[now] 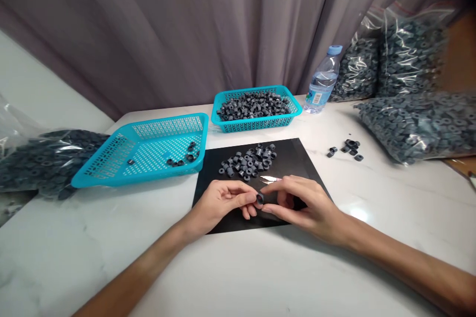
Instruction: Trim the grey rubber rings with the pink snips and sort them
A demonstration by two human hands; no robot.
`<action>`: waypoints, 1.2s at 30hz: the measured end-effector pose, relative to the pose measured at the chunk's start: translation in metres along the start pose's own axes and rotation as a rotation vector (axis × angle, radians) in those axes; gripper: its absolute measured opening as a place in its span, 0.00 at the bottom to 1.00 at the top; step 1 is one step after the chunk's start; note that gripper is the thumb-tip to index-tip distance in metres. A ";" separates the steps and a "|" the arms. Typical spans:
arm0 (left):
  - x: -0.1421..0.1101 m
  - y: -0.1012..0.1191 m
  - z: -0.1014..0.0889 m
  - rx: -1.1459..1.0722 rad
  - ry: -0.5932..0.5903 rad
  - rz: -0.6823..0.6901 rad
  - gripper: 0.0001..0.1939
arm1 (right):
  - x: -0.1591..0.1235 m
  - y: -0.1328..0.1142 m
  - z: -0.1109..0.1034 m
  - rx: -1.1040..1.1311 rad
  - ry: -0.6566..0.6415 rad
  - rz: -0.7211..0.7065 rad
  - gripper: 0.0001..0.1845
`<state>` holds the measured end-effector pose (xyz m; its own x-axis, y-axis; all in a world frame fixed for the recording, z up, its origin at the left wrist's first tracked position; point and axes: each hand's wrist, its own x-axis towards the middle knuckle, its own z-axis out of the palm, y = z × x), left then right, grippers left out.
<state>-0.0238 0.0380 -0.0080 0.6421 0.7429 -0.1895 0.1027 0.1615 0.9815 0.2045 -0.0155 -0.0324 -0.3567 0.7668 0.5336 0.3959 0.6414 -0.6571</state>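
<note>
My left hand [227, 203] pinches a small dark grey ring-shaped part [260, 199] between thumb and forefinger, its hole turned toward me. At the ring's right edge, the thumb and forefinger of my right hand [303, 203] close around it from above and below; its other fingers curl inward. Small scissors [270, 179] poke out from behind the right forefinger, blades pointing left; their handles are hidden, and I cannot tell whether they lie down or are tucked in that hand. Just beyond, a pile of similar grey rings [247, 161] rests on a black mat [293, 151].
A blue-green basket [111, 178] at left holds a few rings; another basket [256, 124] behind is heaped with them. A water bottle [323, 81] stands back right. Loose rings [351, 146] lie right. Filled plastic bags [420, 124] [48, 158] sit on both sides.
</note>
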 end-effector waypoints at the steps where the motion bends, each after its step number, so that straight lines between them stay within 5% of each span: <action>1: 0.000 0.000 0.000 0.002 -0.010 -0.006 0.10 | 0.000 0.000 0.000 0.003 -0.001 -0.019 0.12; 14: 0.001 -0.001 -0.005 0.016 -0.101 -0.024 0.11 | -0.002 0.005 0.002 -0.038 -0.004 -0.069 0.10; 36: -0.002 0.004 0.000 0.021 -0.076 -0.056 0.11 | -0.002 0.003 0.001 -0.037 -0.029 -0.037 0.10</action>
<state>-0.0245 0.0370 -0.0042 0.6905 0.6815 -0.2424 0.1560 0.1870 0.9699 0.2051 -0.0152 -0.0357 -0.3955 0.7420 0.5412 0.4128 0.6700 -0.6170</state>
